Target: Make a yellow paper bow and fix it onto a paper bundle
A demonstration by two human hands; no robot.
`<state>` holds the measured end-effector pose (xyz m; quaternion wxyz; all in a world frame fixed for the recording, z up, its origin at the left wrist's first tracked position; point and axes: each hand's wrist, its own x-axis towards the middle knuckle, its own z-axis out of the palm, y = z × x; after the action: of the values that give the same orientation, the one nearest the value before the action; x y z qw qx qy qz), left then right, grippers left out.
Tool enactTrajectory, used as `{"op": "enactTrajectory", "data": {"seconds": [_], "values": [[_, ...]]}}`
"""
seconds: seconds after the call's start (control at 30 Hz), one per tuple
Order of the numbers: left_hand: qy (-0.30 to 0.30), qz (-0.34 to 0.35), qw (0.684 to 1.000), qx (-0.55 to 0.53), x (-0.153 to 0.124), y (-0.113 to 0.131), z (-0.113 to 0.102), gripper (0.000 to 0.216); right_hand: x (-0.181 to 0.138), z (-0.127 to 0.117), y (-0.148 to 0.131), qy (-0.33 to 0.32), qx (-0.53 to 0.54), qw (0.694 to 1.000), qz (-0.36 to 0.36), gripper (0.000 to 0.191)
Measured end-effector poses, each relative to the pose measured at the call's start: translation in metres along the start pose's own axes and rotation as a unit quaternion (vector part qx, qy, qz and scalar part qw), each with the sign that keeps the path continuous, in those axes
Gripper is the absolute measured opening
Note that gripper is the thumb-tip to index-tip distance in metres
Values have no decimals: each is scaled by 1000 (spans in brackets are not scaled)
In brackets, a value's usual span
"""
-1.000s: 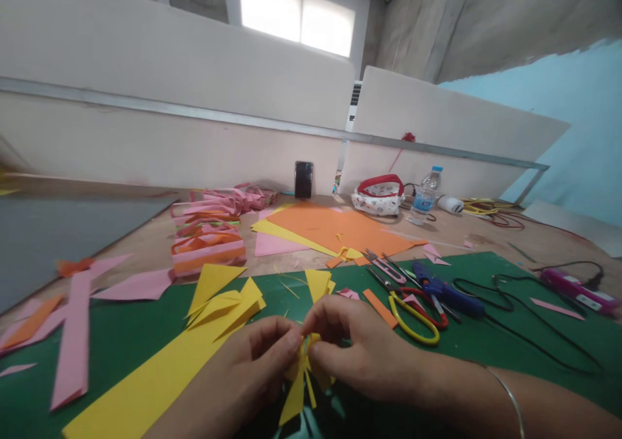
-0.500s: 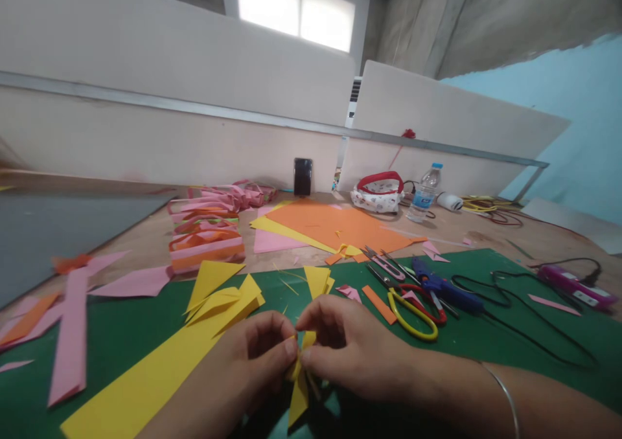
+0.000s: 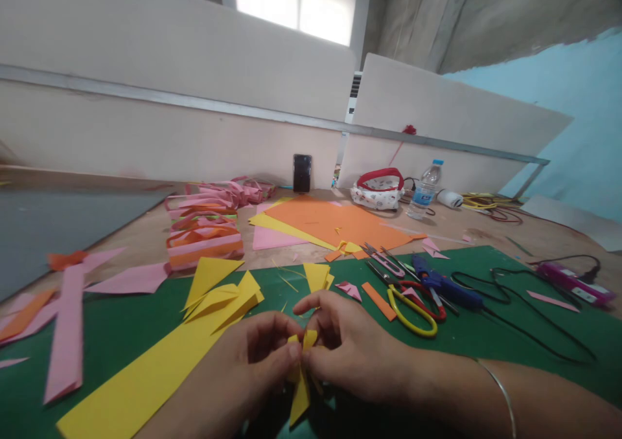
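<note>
My left hand (image 3: 265, 355) and my right hand (image 3: 347, 342) meet at the bottom centre, both pinching a small folded yellow paper piece (image 3: 300, 397). Its two short tips poke up between my thumbs and a pointed tail hangs below; the middle is hidden by my fingers. To the left, a long yellow paper strip (image 3: 140, 374) lies on the green mat (image 3: 505, 322), with yellow cut pieces (image 3: 221, 296) at its far end. Just beyond my right hand rests another yellow piece (image 3: 317, 276).
Yellow-and-red-handled scissors (image 3: 413, 313), a blue glue gun (image 3: 447, 287) and a purple power strip (image 3: 576, 283) lie on the right. Pink and orange paper loops (image 3: 204, 232) stand back left. Orange sheets (image 3: 335, 222), a phone (image 3: 302, 173), a pouch (image 3: 378, 196) and a water bottle (image 3: 426, 190) are farther back.
My right index finger has lifted slightly, away from my left fingertips. The yellow piece's upper tips now show more between my thumbs. The camera view has shifted a little.
</note>
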<state>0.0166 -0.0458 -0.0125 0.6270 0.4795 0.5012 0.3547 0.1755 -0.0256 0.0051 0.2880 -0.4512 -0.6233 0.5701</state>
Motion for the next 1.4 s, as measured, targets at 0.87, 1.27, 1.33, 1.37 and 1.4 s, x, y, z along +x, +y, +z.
{"op": "enactTrajectory", "data": {"seconds": [0.87,1.27,1.33,1.37,1.4], "values": [[4,22,1000,5,-1,3,1,16,0,0,2,-31,19,999,-16,41],[-8,65,984,167,0,20,1,8,-11,1,-7,-13,-108,992,-62,34],[-10,73,983,170,1,18,0,10,-11,1,-7,-15,-109,992,-64,34],[-9,75,981,178,1,18,0,11,-11,1,-7,-14,-108,992,-62,34],[-10,74,980,186,2,17,0,13,-10,0,-6,-12,-108,992,-61,34]]}}
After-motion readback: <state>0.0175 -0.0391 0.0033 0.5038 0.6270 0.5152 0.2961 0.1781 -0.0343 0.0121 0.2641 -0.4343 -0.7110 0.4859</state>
